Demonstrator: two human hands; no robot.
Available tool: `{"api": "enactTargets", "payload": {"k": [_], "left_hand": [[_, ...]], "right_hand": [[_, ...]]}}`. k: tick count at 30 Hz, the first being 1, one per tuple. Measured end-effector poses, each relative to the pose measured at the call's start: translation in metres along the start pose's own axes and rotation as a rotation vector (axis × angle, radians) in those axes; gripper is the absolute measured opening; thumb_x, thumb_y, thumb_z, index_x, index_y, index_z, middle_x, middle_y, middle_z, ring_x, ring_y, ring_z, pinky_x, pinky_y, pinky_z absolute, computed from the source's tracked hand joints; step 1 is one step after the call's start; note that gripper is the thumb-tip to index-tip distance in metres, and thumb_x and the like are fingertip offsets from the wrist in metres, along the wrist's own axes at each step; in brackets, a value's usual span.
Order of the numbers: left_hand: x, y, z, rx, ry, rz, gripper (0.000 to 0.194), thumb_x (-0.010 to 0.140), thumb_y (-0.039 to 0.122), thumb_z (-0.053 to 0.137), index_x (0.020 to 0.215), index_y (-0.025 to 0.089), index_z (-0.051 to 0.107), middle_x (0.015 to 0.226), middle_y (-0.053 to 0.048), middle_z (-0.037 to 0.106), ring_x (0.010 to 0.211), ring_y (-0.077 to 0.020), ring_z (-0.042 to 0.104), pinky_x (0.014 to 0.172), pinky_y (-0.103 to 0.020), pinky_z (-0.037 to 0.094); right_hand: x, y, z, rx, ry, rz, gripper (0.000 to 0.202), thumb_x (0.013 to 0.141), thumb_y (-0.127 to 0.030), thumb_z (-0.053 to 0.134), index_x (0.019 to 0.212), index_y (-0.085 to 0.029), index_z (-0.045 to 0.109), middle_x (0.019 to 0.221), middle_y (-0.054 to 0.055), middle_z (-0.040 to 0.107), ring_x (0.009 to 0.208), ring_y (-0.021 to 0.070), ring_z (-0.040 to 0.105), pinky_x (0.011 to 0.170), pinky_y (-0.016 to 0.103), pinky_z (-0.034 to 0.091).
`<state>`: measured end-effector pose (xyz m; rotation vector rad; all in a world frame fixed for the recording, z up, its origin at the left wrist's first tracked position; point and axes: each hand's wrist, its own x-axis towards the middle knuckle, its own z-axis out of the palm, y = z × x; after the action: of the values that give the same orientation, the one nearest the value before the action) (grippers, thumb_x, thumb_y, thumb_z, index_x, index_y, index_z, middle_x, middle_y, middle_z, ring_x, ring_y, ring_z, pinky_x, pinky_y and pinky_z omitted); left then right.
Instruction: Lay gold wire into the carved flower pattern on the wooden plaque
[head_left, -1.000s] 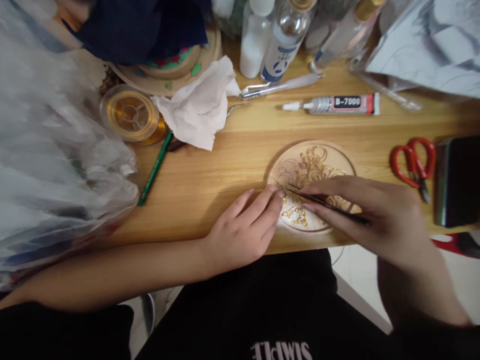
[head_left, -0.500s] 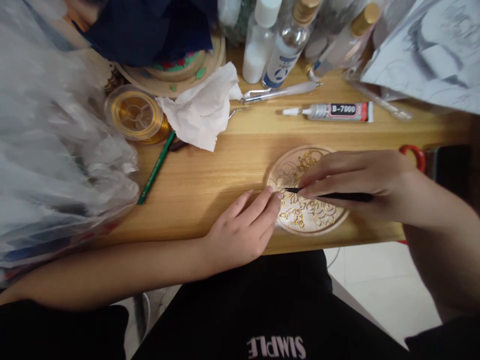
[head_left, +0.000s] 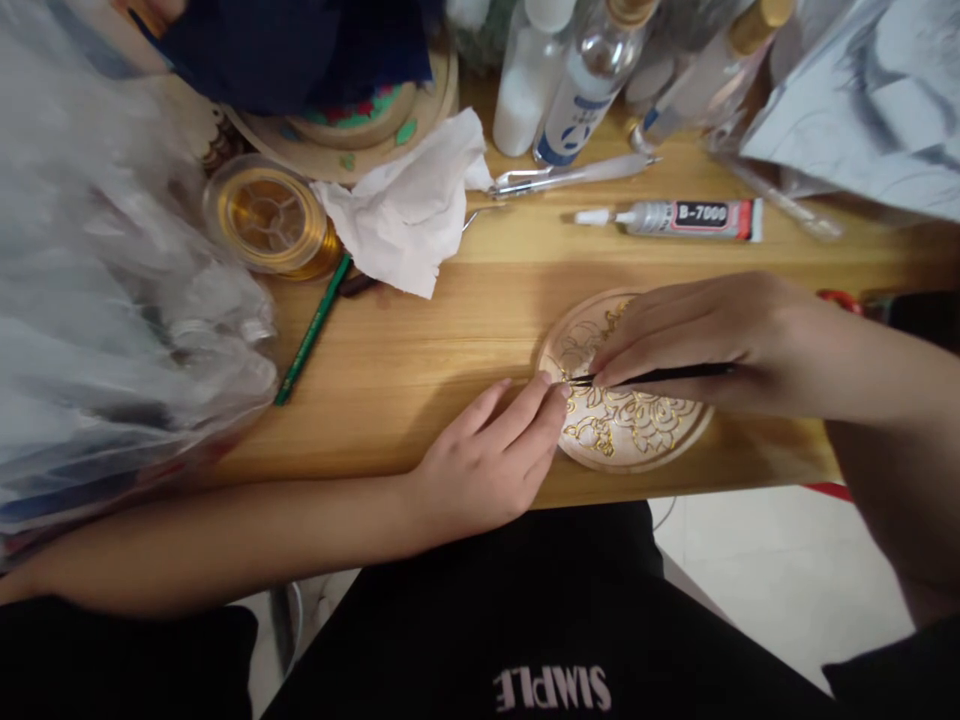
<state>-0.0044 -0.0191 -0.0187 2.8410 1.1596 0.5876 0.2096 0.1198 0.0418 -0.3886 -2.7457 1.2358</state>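
Observation:
A round wooden disc [head_left: 637,458] with gold wire outlines of flowers lies near the table's front edge. Black tweezers [head_left: 675,374] are pinched in my right hand [head_left: 697,325], which covers the disc's upper right part. Their tips meet the left part of the pattern. My left hand [head_left: 495,450] rests at the disc's left rim, its fingertips close to the tweezer tips. The fingers of my left hand are slightly apart; whether they pin a piece of wire is too small to tell.
Behind the disc lie a glue tube [head_left: 694,218] and a pen-like tool [head_left: 577,175], with bottles [head_left: 592,85] farther back. To the left are a crumpled tissue [head_left: 412,205], a gold wire spool [head_left: 270,215], a green pencil [head_left: 313,330] and plastic bags [head_left: 112,300].
My right hand has shifted slightly, and the tweezers sit at a flatter angle with their two tips showing. The objects at the back appear a little higher and farther right.

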Motion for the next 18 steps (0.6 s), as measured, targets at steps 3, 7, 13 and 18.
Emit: {"api": "enactTargets", "payload": {"k": [3, 7, 13, 18], "left_hand": [[0.000, 0.000, 0.000, -0.007, 0.003, -0.001, 0.035, 0.094, 0.019, 0.050, 0.122, 0.000, 0.060, 0.127, -0.011, 0.064, 0.123, -0.0266, 0.056, 0.095, -0.038, 0.048], [0.001, 0.000, 0.000, -0.008, 0.009, -0.005, 0.034, 0.095, 0.018, 0.048, 0.120, 0.000, 0.061, 0.125, -0.011, 0.066, 0.121, -0.0258, 0.058, 0.094, -0.037, 0.049], [0.002, -0.001, 0.000, -0.015, 0.011, -0.003, 0.034, 0.094, 0.018, 0.049, 0.120, 0.000, 0.061, 0.125, -0.011, 0.066, 0.121, -0.0257, 0.058, 0.094, -0.037, 0.049], [0.001, -0.001, 0.000, -0.006, 0.010, -0.001, 0.034, 0.094, 0.019, 0.050, 0.120, 0.001, 0.061, 0.125, -0.011, 0.066, 0.120, -0.0257, 0.058, 0.094, -0.037, 0.049]], "right_hand": [[0.004, 0.001, -0.002, -0.006, -0.022, 0.011, 0.017, 0.096, -0.022, 0.052, 0.100, -0.020, 0.068, 0.100, 0.001, 0.072, 0.103, 0.0106, 0.065, 0.091, 0.022, 0.051], [0.012, 0.002, -0.007, -0.027, -0.065, 0.003, 0.022, 0.097, -0.026, 0.048, 0.099, -0.022, 0.069, 0.103, -0.001, 0.072, 0.099, 0.0103, 0.068, 0.082, 0.020, 0.053], [0.026, 0.009, -0.017, -0.077, -0.201, -0.003, 0.024, 0.096, -0.032, 0.049, 0.104, -0.024, 0.071, 0.098, -0.005, 0.073, 0.084, 0.0099, 0.070, 0.064, 0.020, 0.053], [0.036, 0.013, -0.020, -0.064, -0.240, -0.006, 0.016, 0.090, -0.029, 0.058, 0.097, -0.026, 0.072, 0.093, -0.009, 0.073, 0.080, 0.0066, 0.068, 0.067, 0.019, 0.050]]}}
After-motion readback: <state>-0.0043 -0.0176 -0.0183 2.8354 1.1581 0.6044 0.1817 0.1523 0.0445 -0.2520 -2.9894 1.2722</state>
